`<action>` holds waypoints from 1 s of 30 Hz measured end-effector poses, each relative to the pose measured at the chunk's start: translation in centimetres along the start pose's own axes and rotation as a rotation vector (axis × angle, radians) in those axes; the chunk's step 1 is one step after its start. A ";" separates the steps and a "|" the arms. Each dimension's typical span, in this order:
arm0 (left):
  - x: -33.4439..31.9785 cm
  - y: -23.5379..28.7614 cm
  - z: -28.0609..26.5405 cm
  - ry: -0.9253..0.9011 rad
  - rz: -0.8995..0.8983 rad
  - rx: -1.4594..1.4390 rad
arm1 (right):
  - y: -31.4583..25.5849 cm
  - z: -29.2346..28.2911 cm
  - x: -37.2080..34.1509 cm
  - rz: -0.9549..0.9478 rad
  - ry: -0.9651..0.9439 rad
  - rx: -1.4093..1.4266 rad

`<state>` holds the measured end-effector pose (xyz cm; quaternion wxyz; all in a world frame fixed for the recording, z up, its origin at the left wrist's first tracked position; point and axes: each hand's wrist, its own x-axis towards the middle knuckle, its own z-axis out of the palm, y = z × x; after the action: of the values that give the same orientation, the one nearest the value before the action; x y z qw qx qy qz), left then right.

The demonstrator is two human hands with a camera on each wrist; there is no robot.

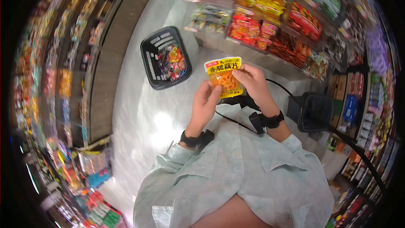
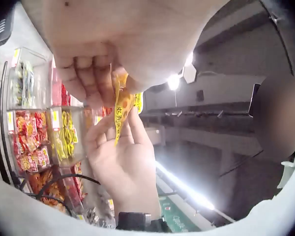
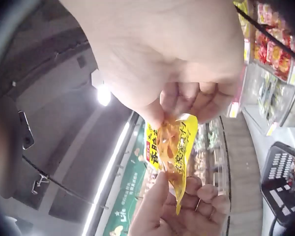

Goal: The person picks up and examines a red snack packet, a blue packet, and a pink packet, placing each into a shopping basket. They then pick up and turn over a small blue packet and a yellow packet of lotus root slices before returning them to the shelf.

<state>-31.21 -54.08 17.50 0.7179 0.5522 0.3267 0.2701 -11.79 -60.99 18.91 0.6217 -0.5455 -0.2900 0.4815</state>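
A yellow packet of lotus root slices (image 1: 228,80) is held up in front of the person's chest, its printed front towards the head camera. Orange slices with holes show through its clear window. The left hand (image 1: 204,103) pinches its lower left side, thumb across the front. At the upper right edge the right hand (image 1: 255,86) grips it, thumb on the front and fingers behind. The right wrist view has the packet (image 3: 173,147) nearly side-on between both hands, bulging in the middle. From the left wrist, only its narrow edge (image 2: 121,108) shows between the fingers.
A black shopping basket (image 1: 152,83) with colourful small packets stands on the pale floor ahead to the left. Clear bins of packaged snacks (image 1: 253,27) line the front right. Tall stocked shelves (image 1: 63,59) run along the left. Another dark basket (image 1: 314,112) stands at the right.
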 end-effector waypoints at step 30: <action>-6.0 0.4 -18.3 0.689 0.112 0.104 | 5.5 20.3 9.0 0.314 -0.679 -0.184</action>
<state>-49.13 -47.23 15.67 0.5206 0.4815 0.5321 0.4626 -28.02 -44.92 16.95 0.3573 -0.4461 -0.4343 0.6962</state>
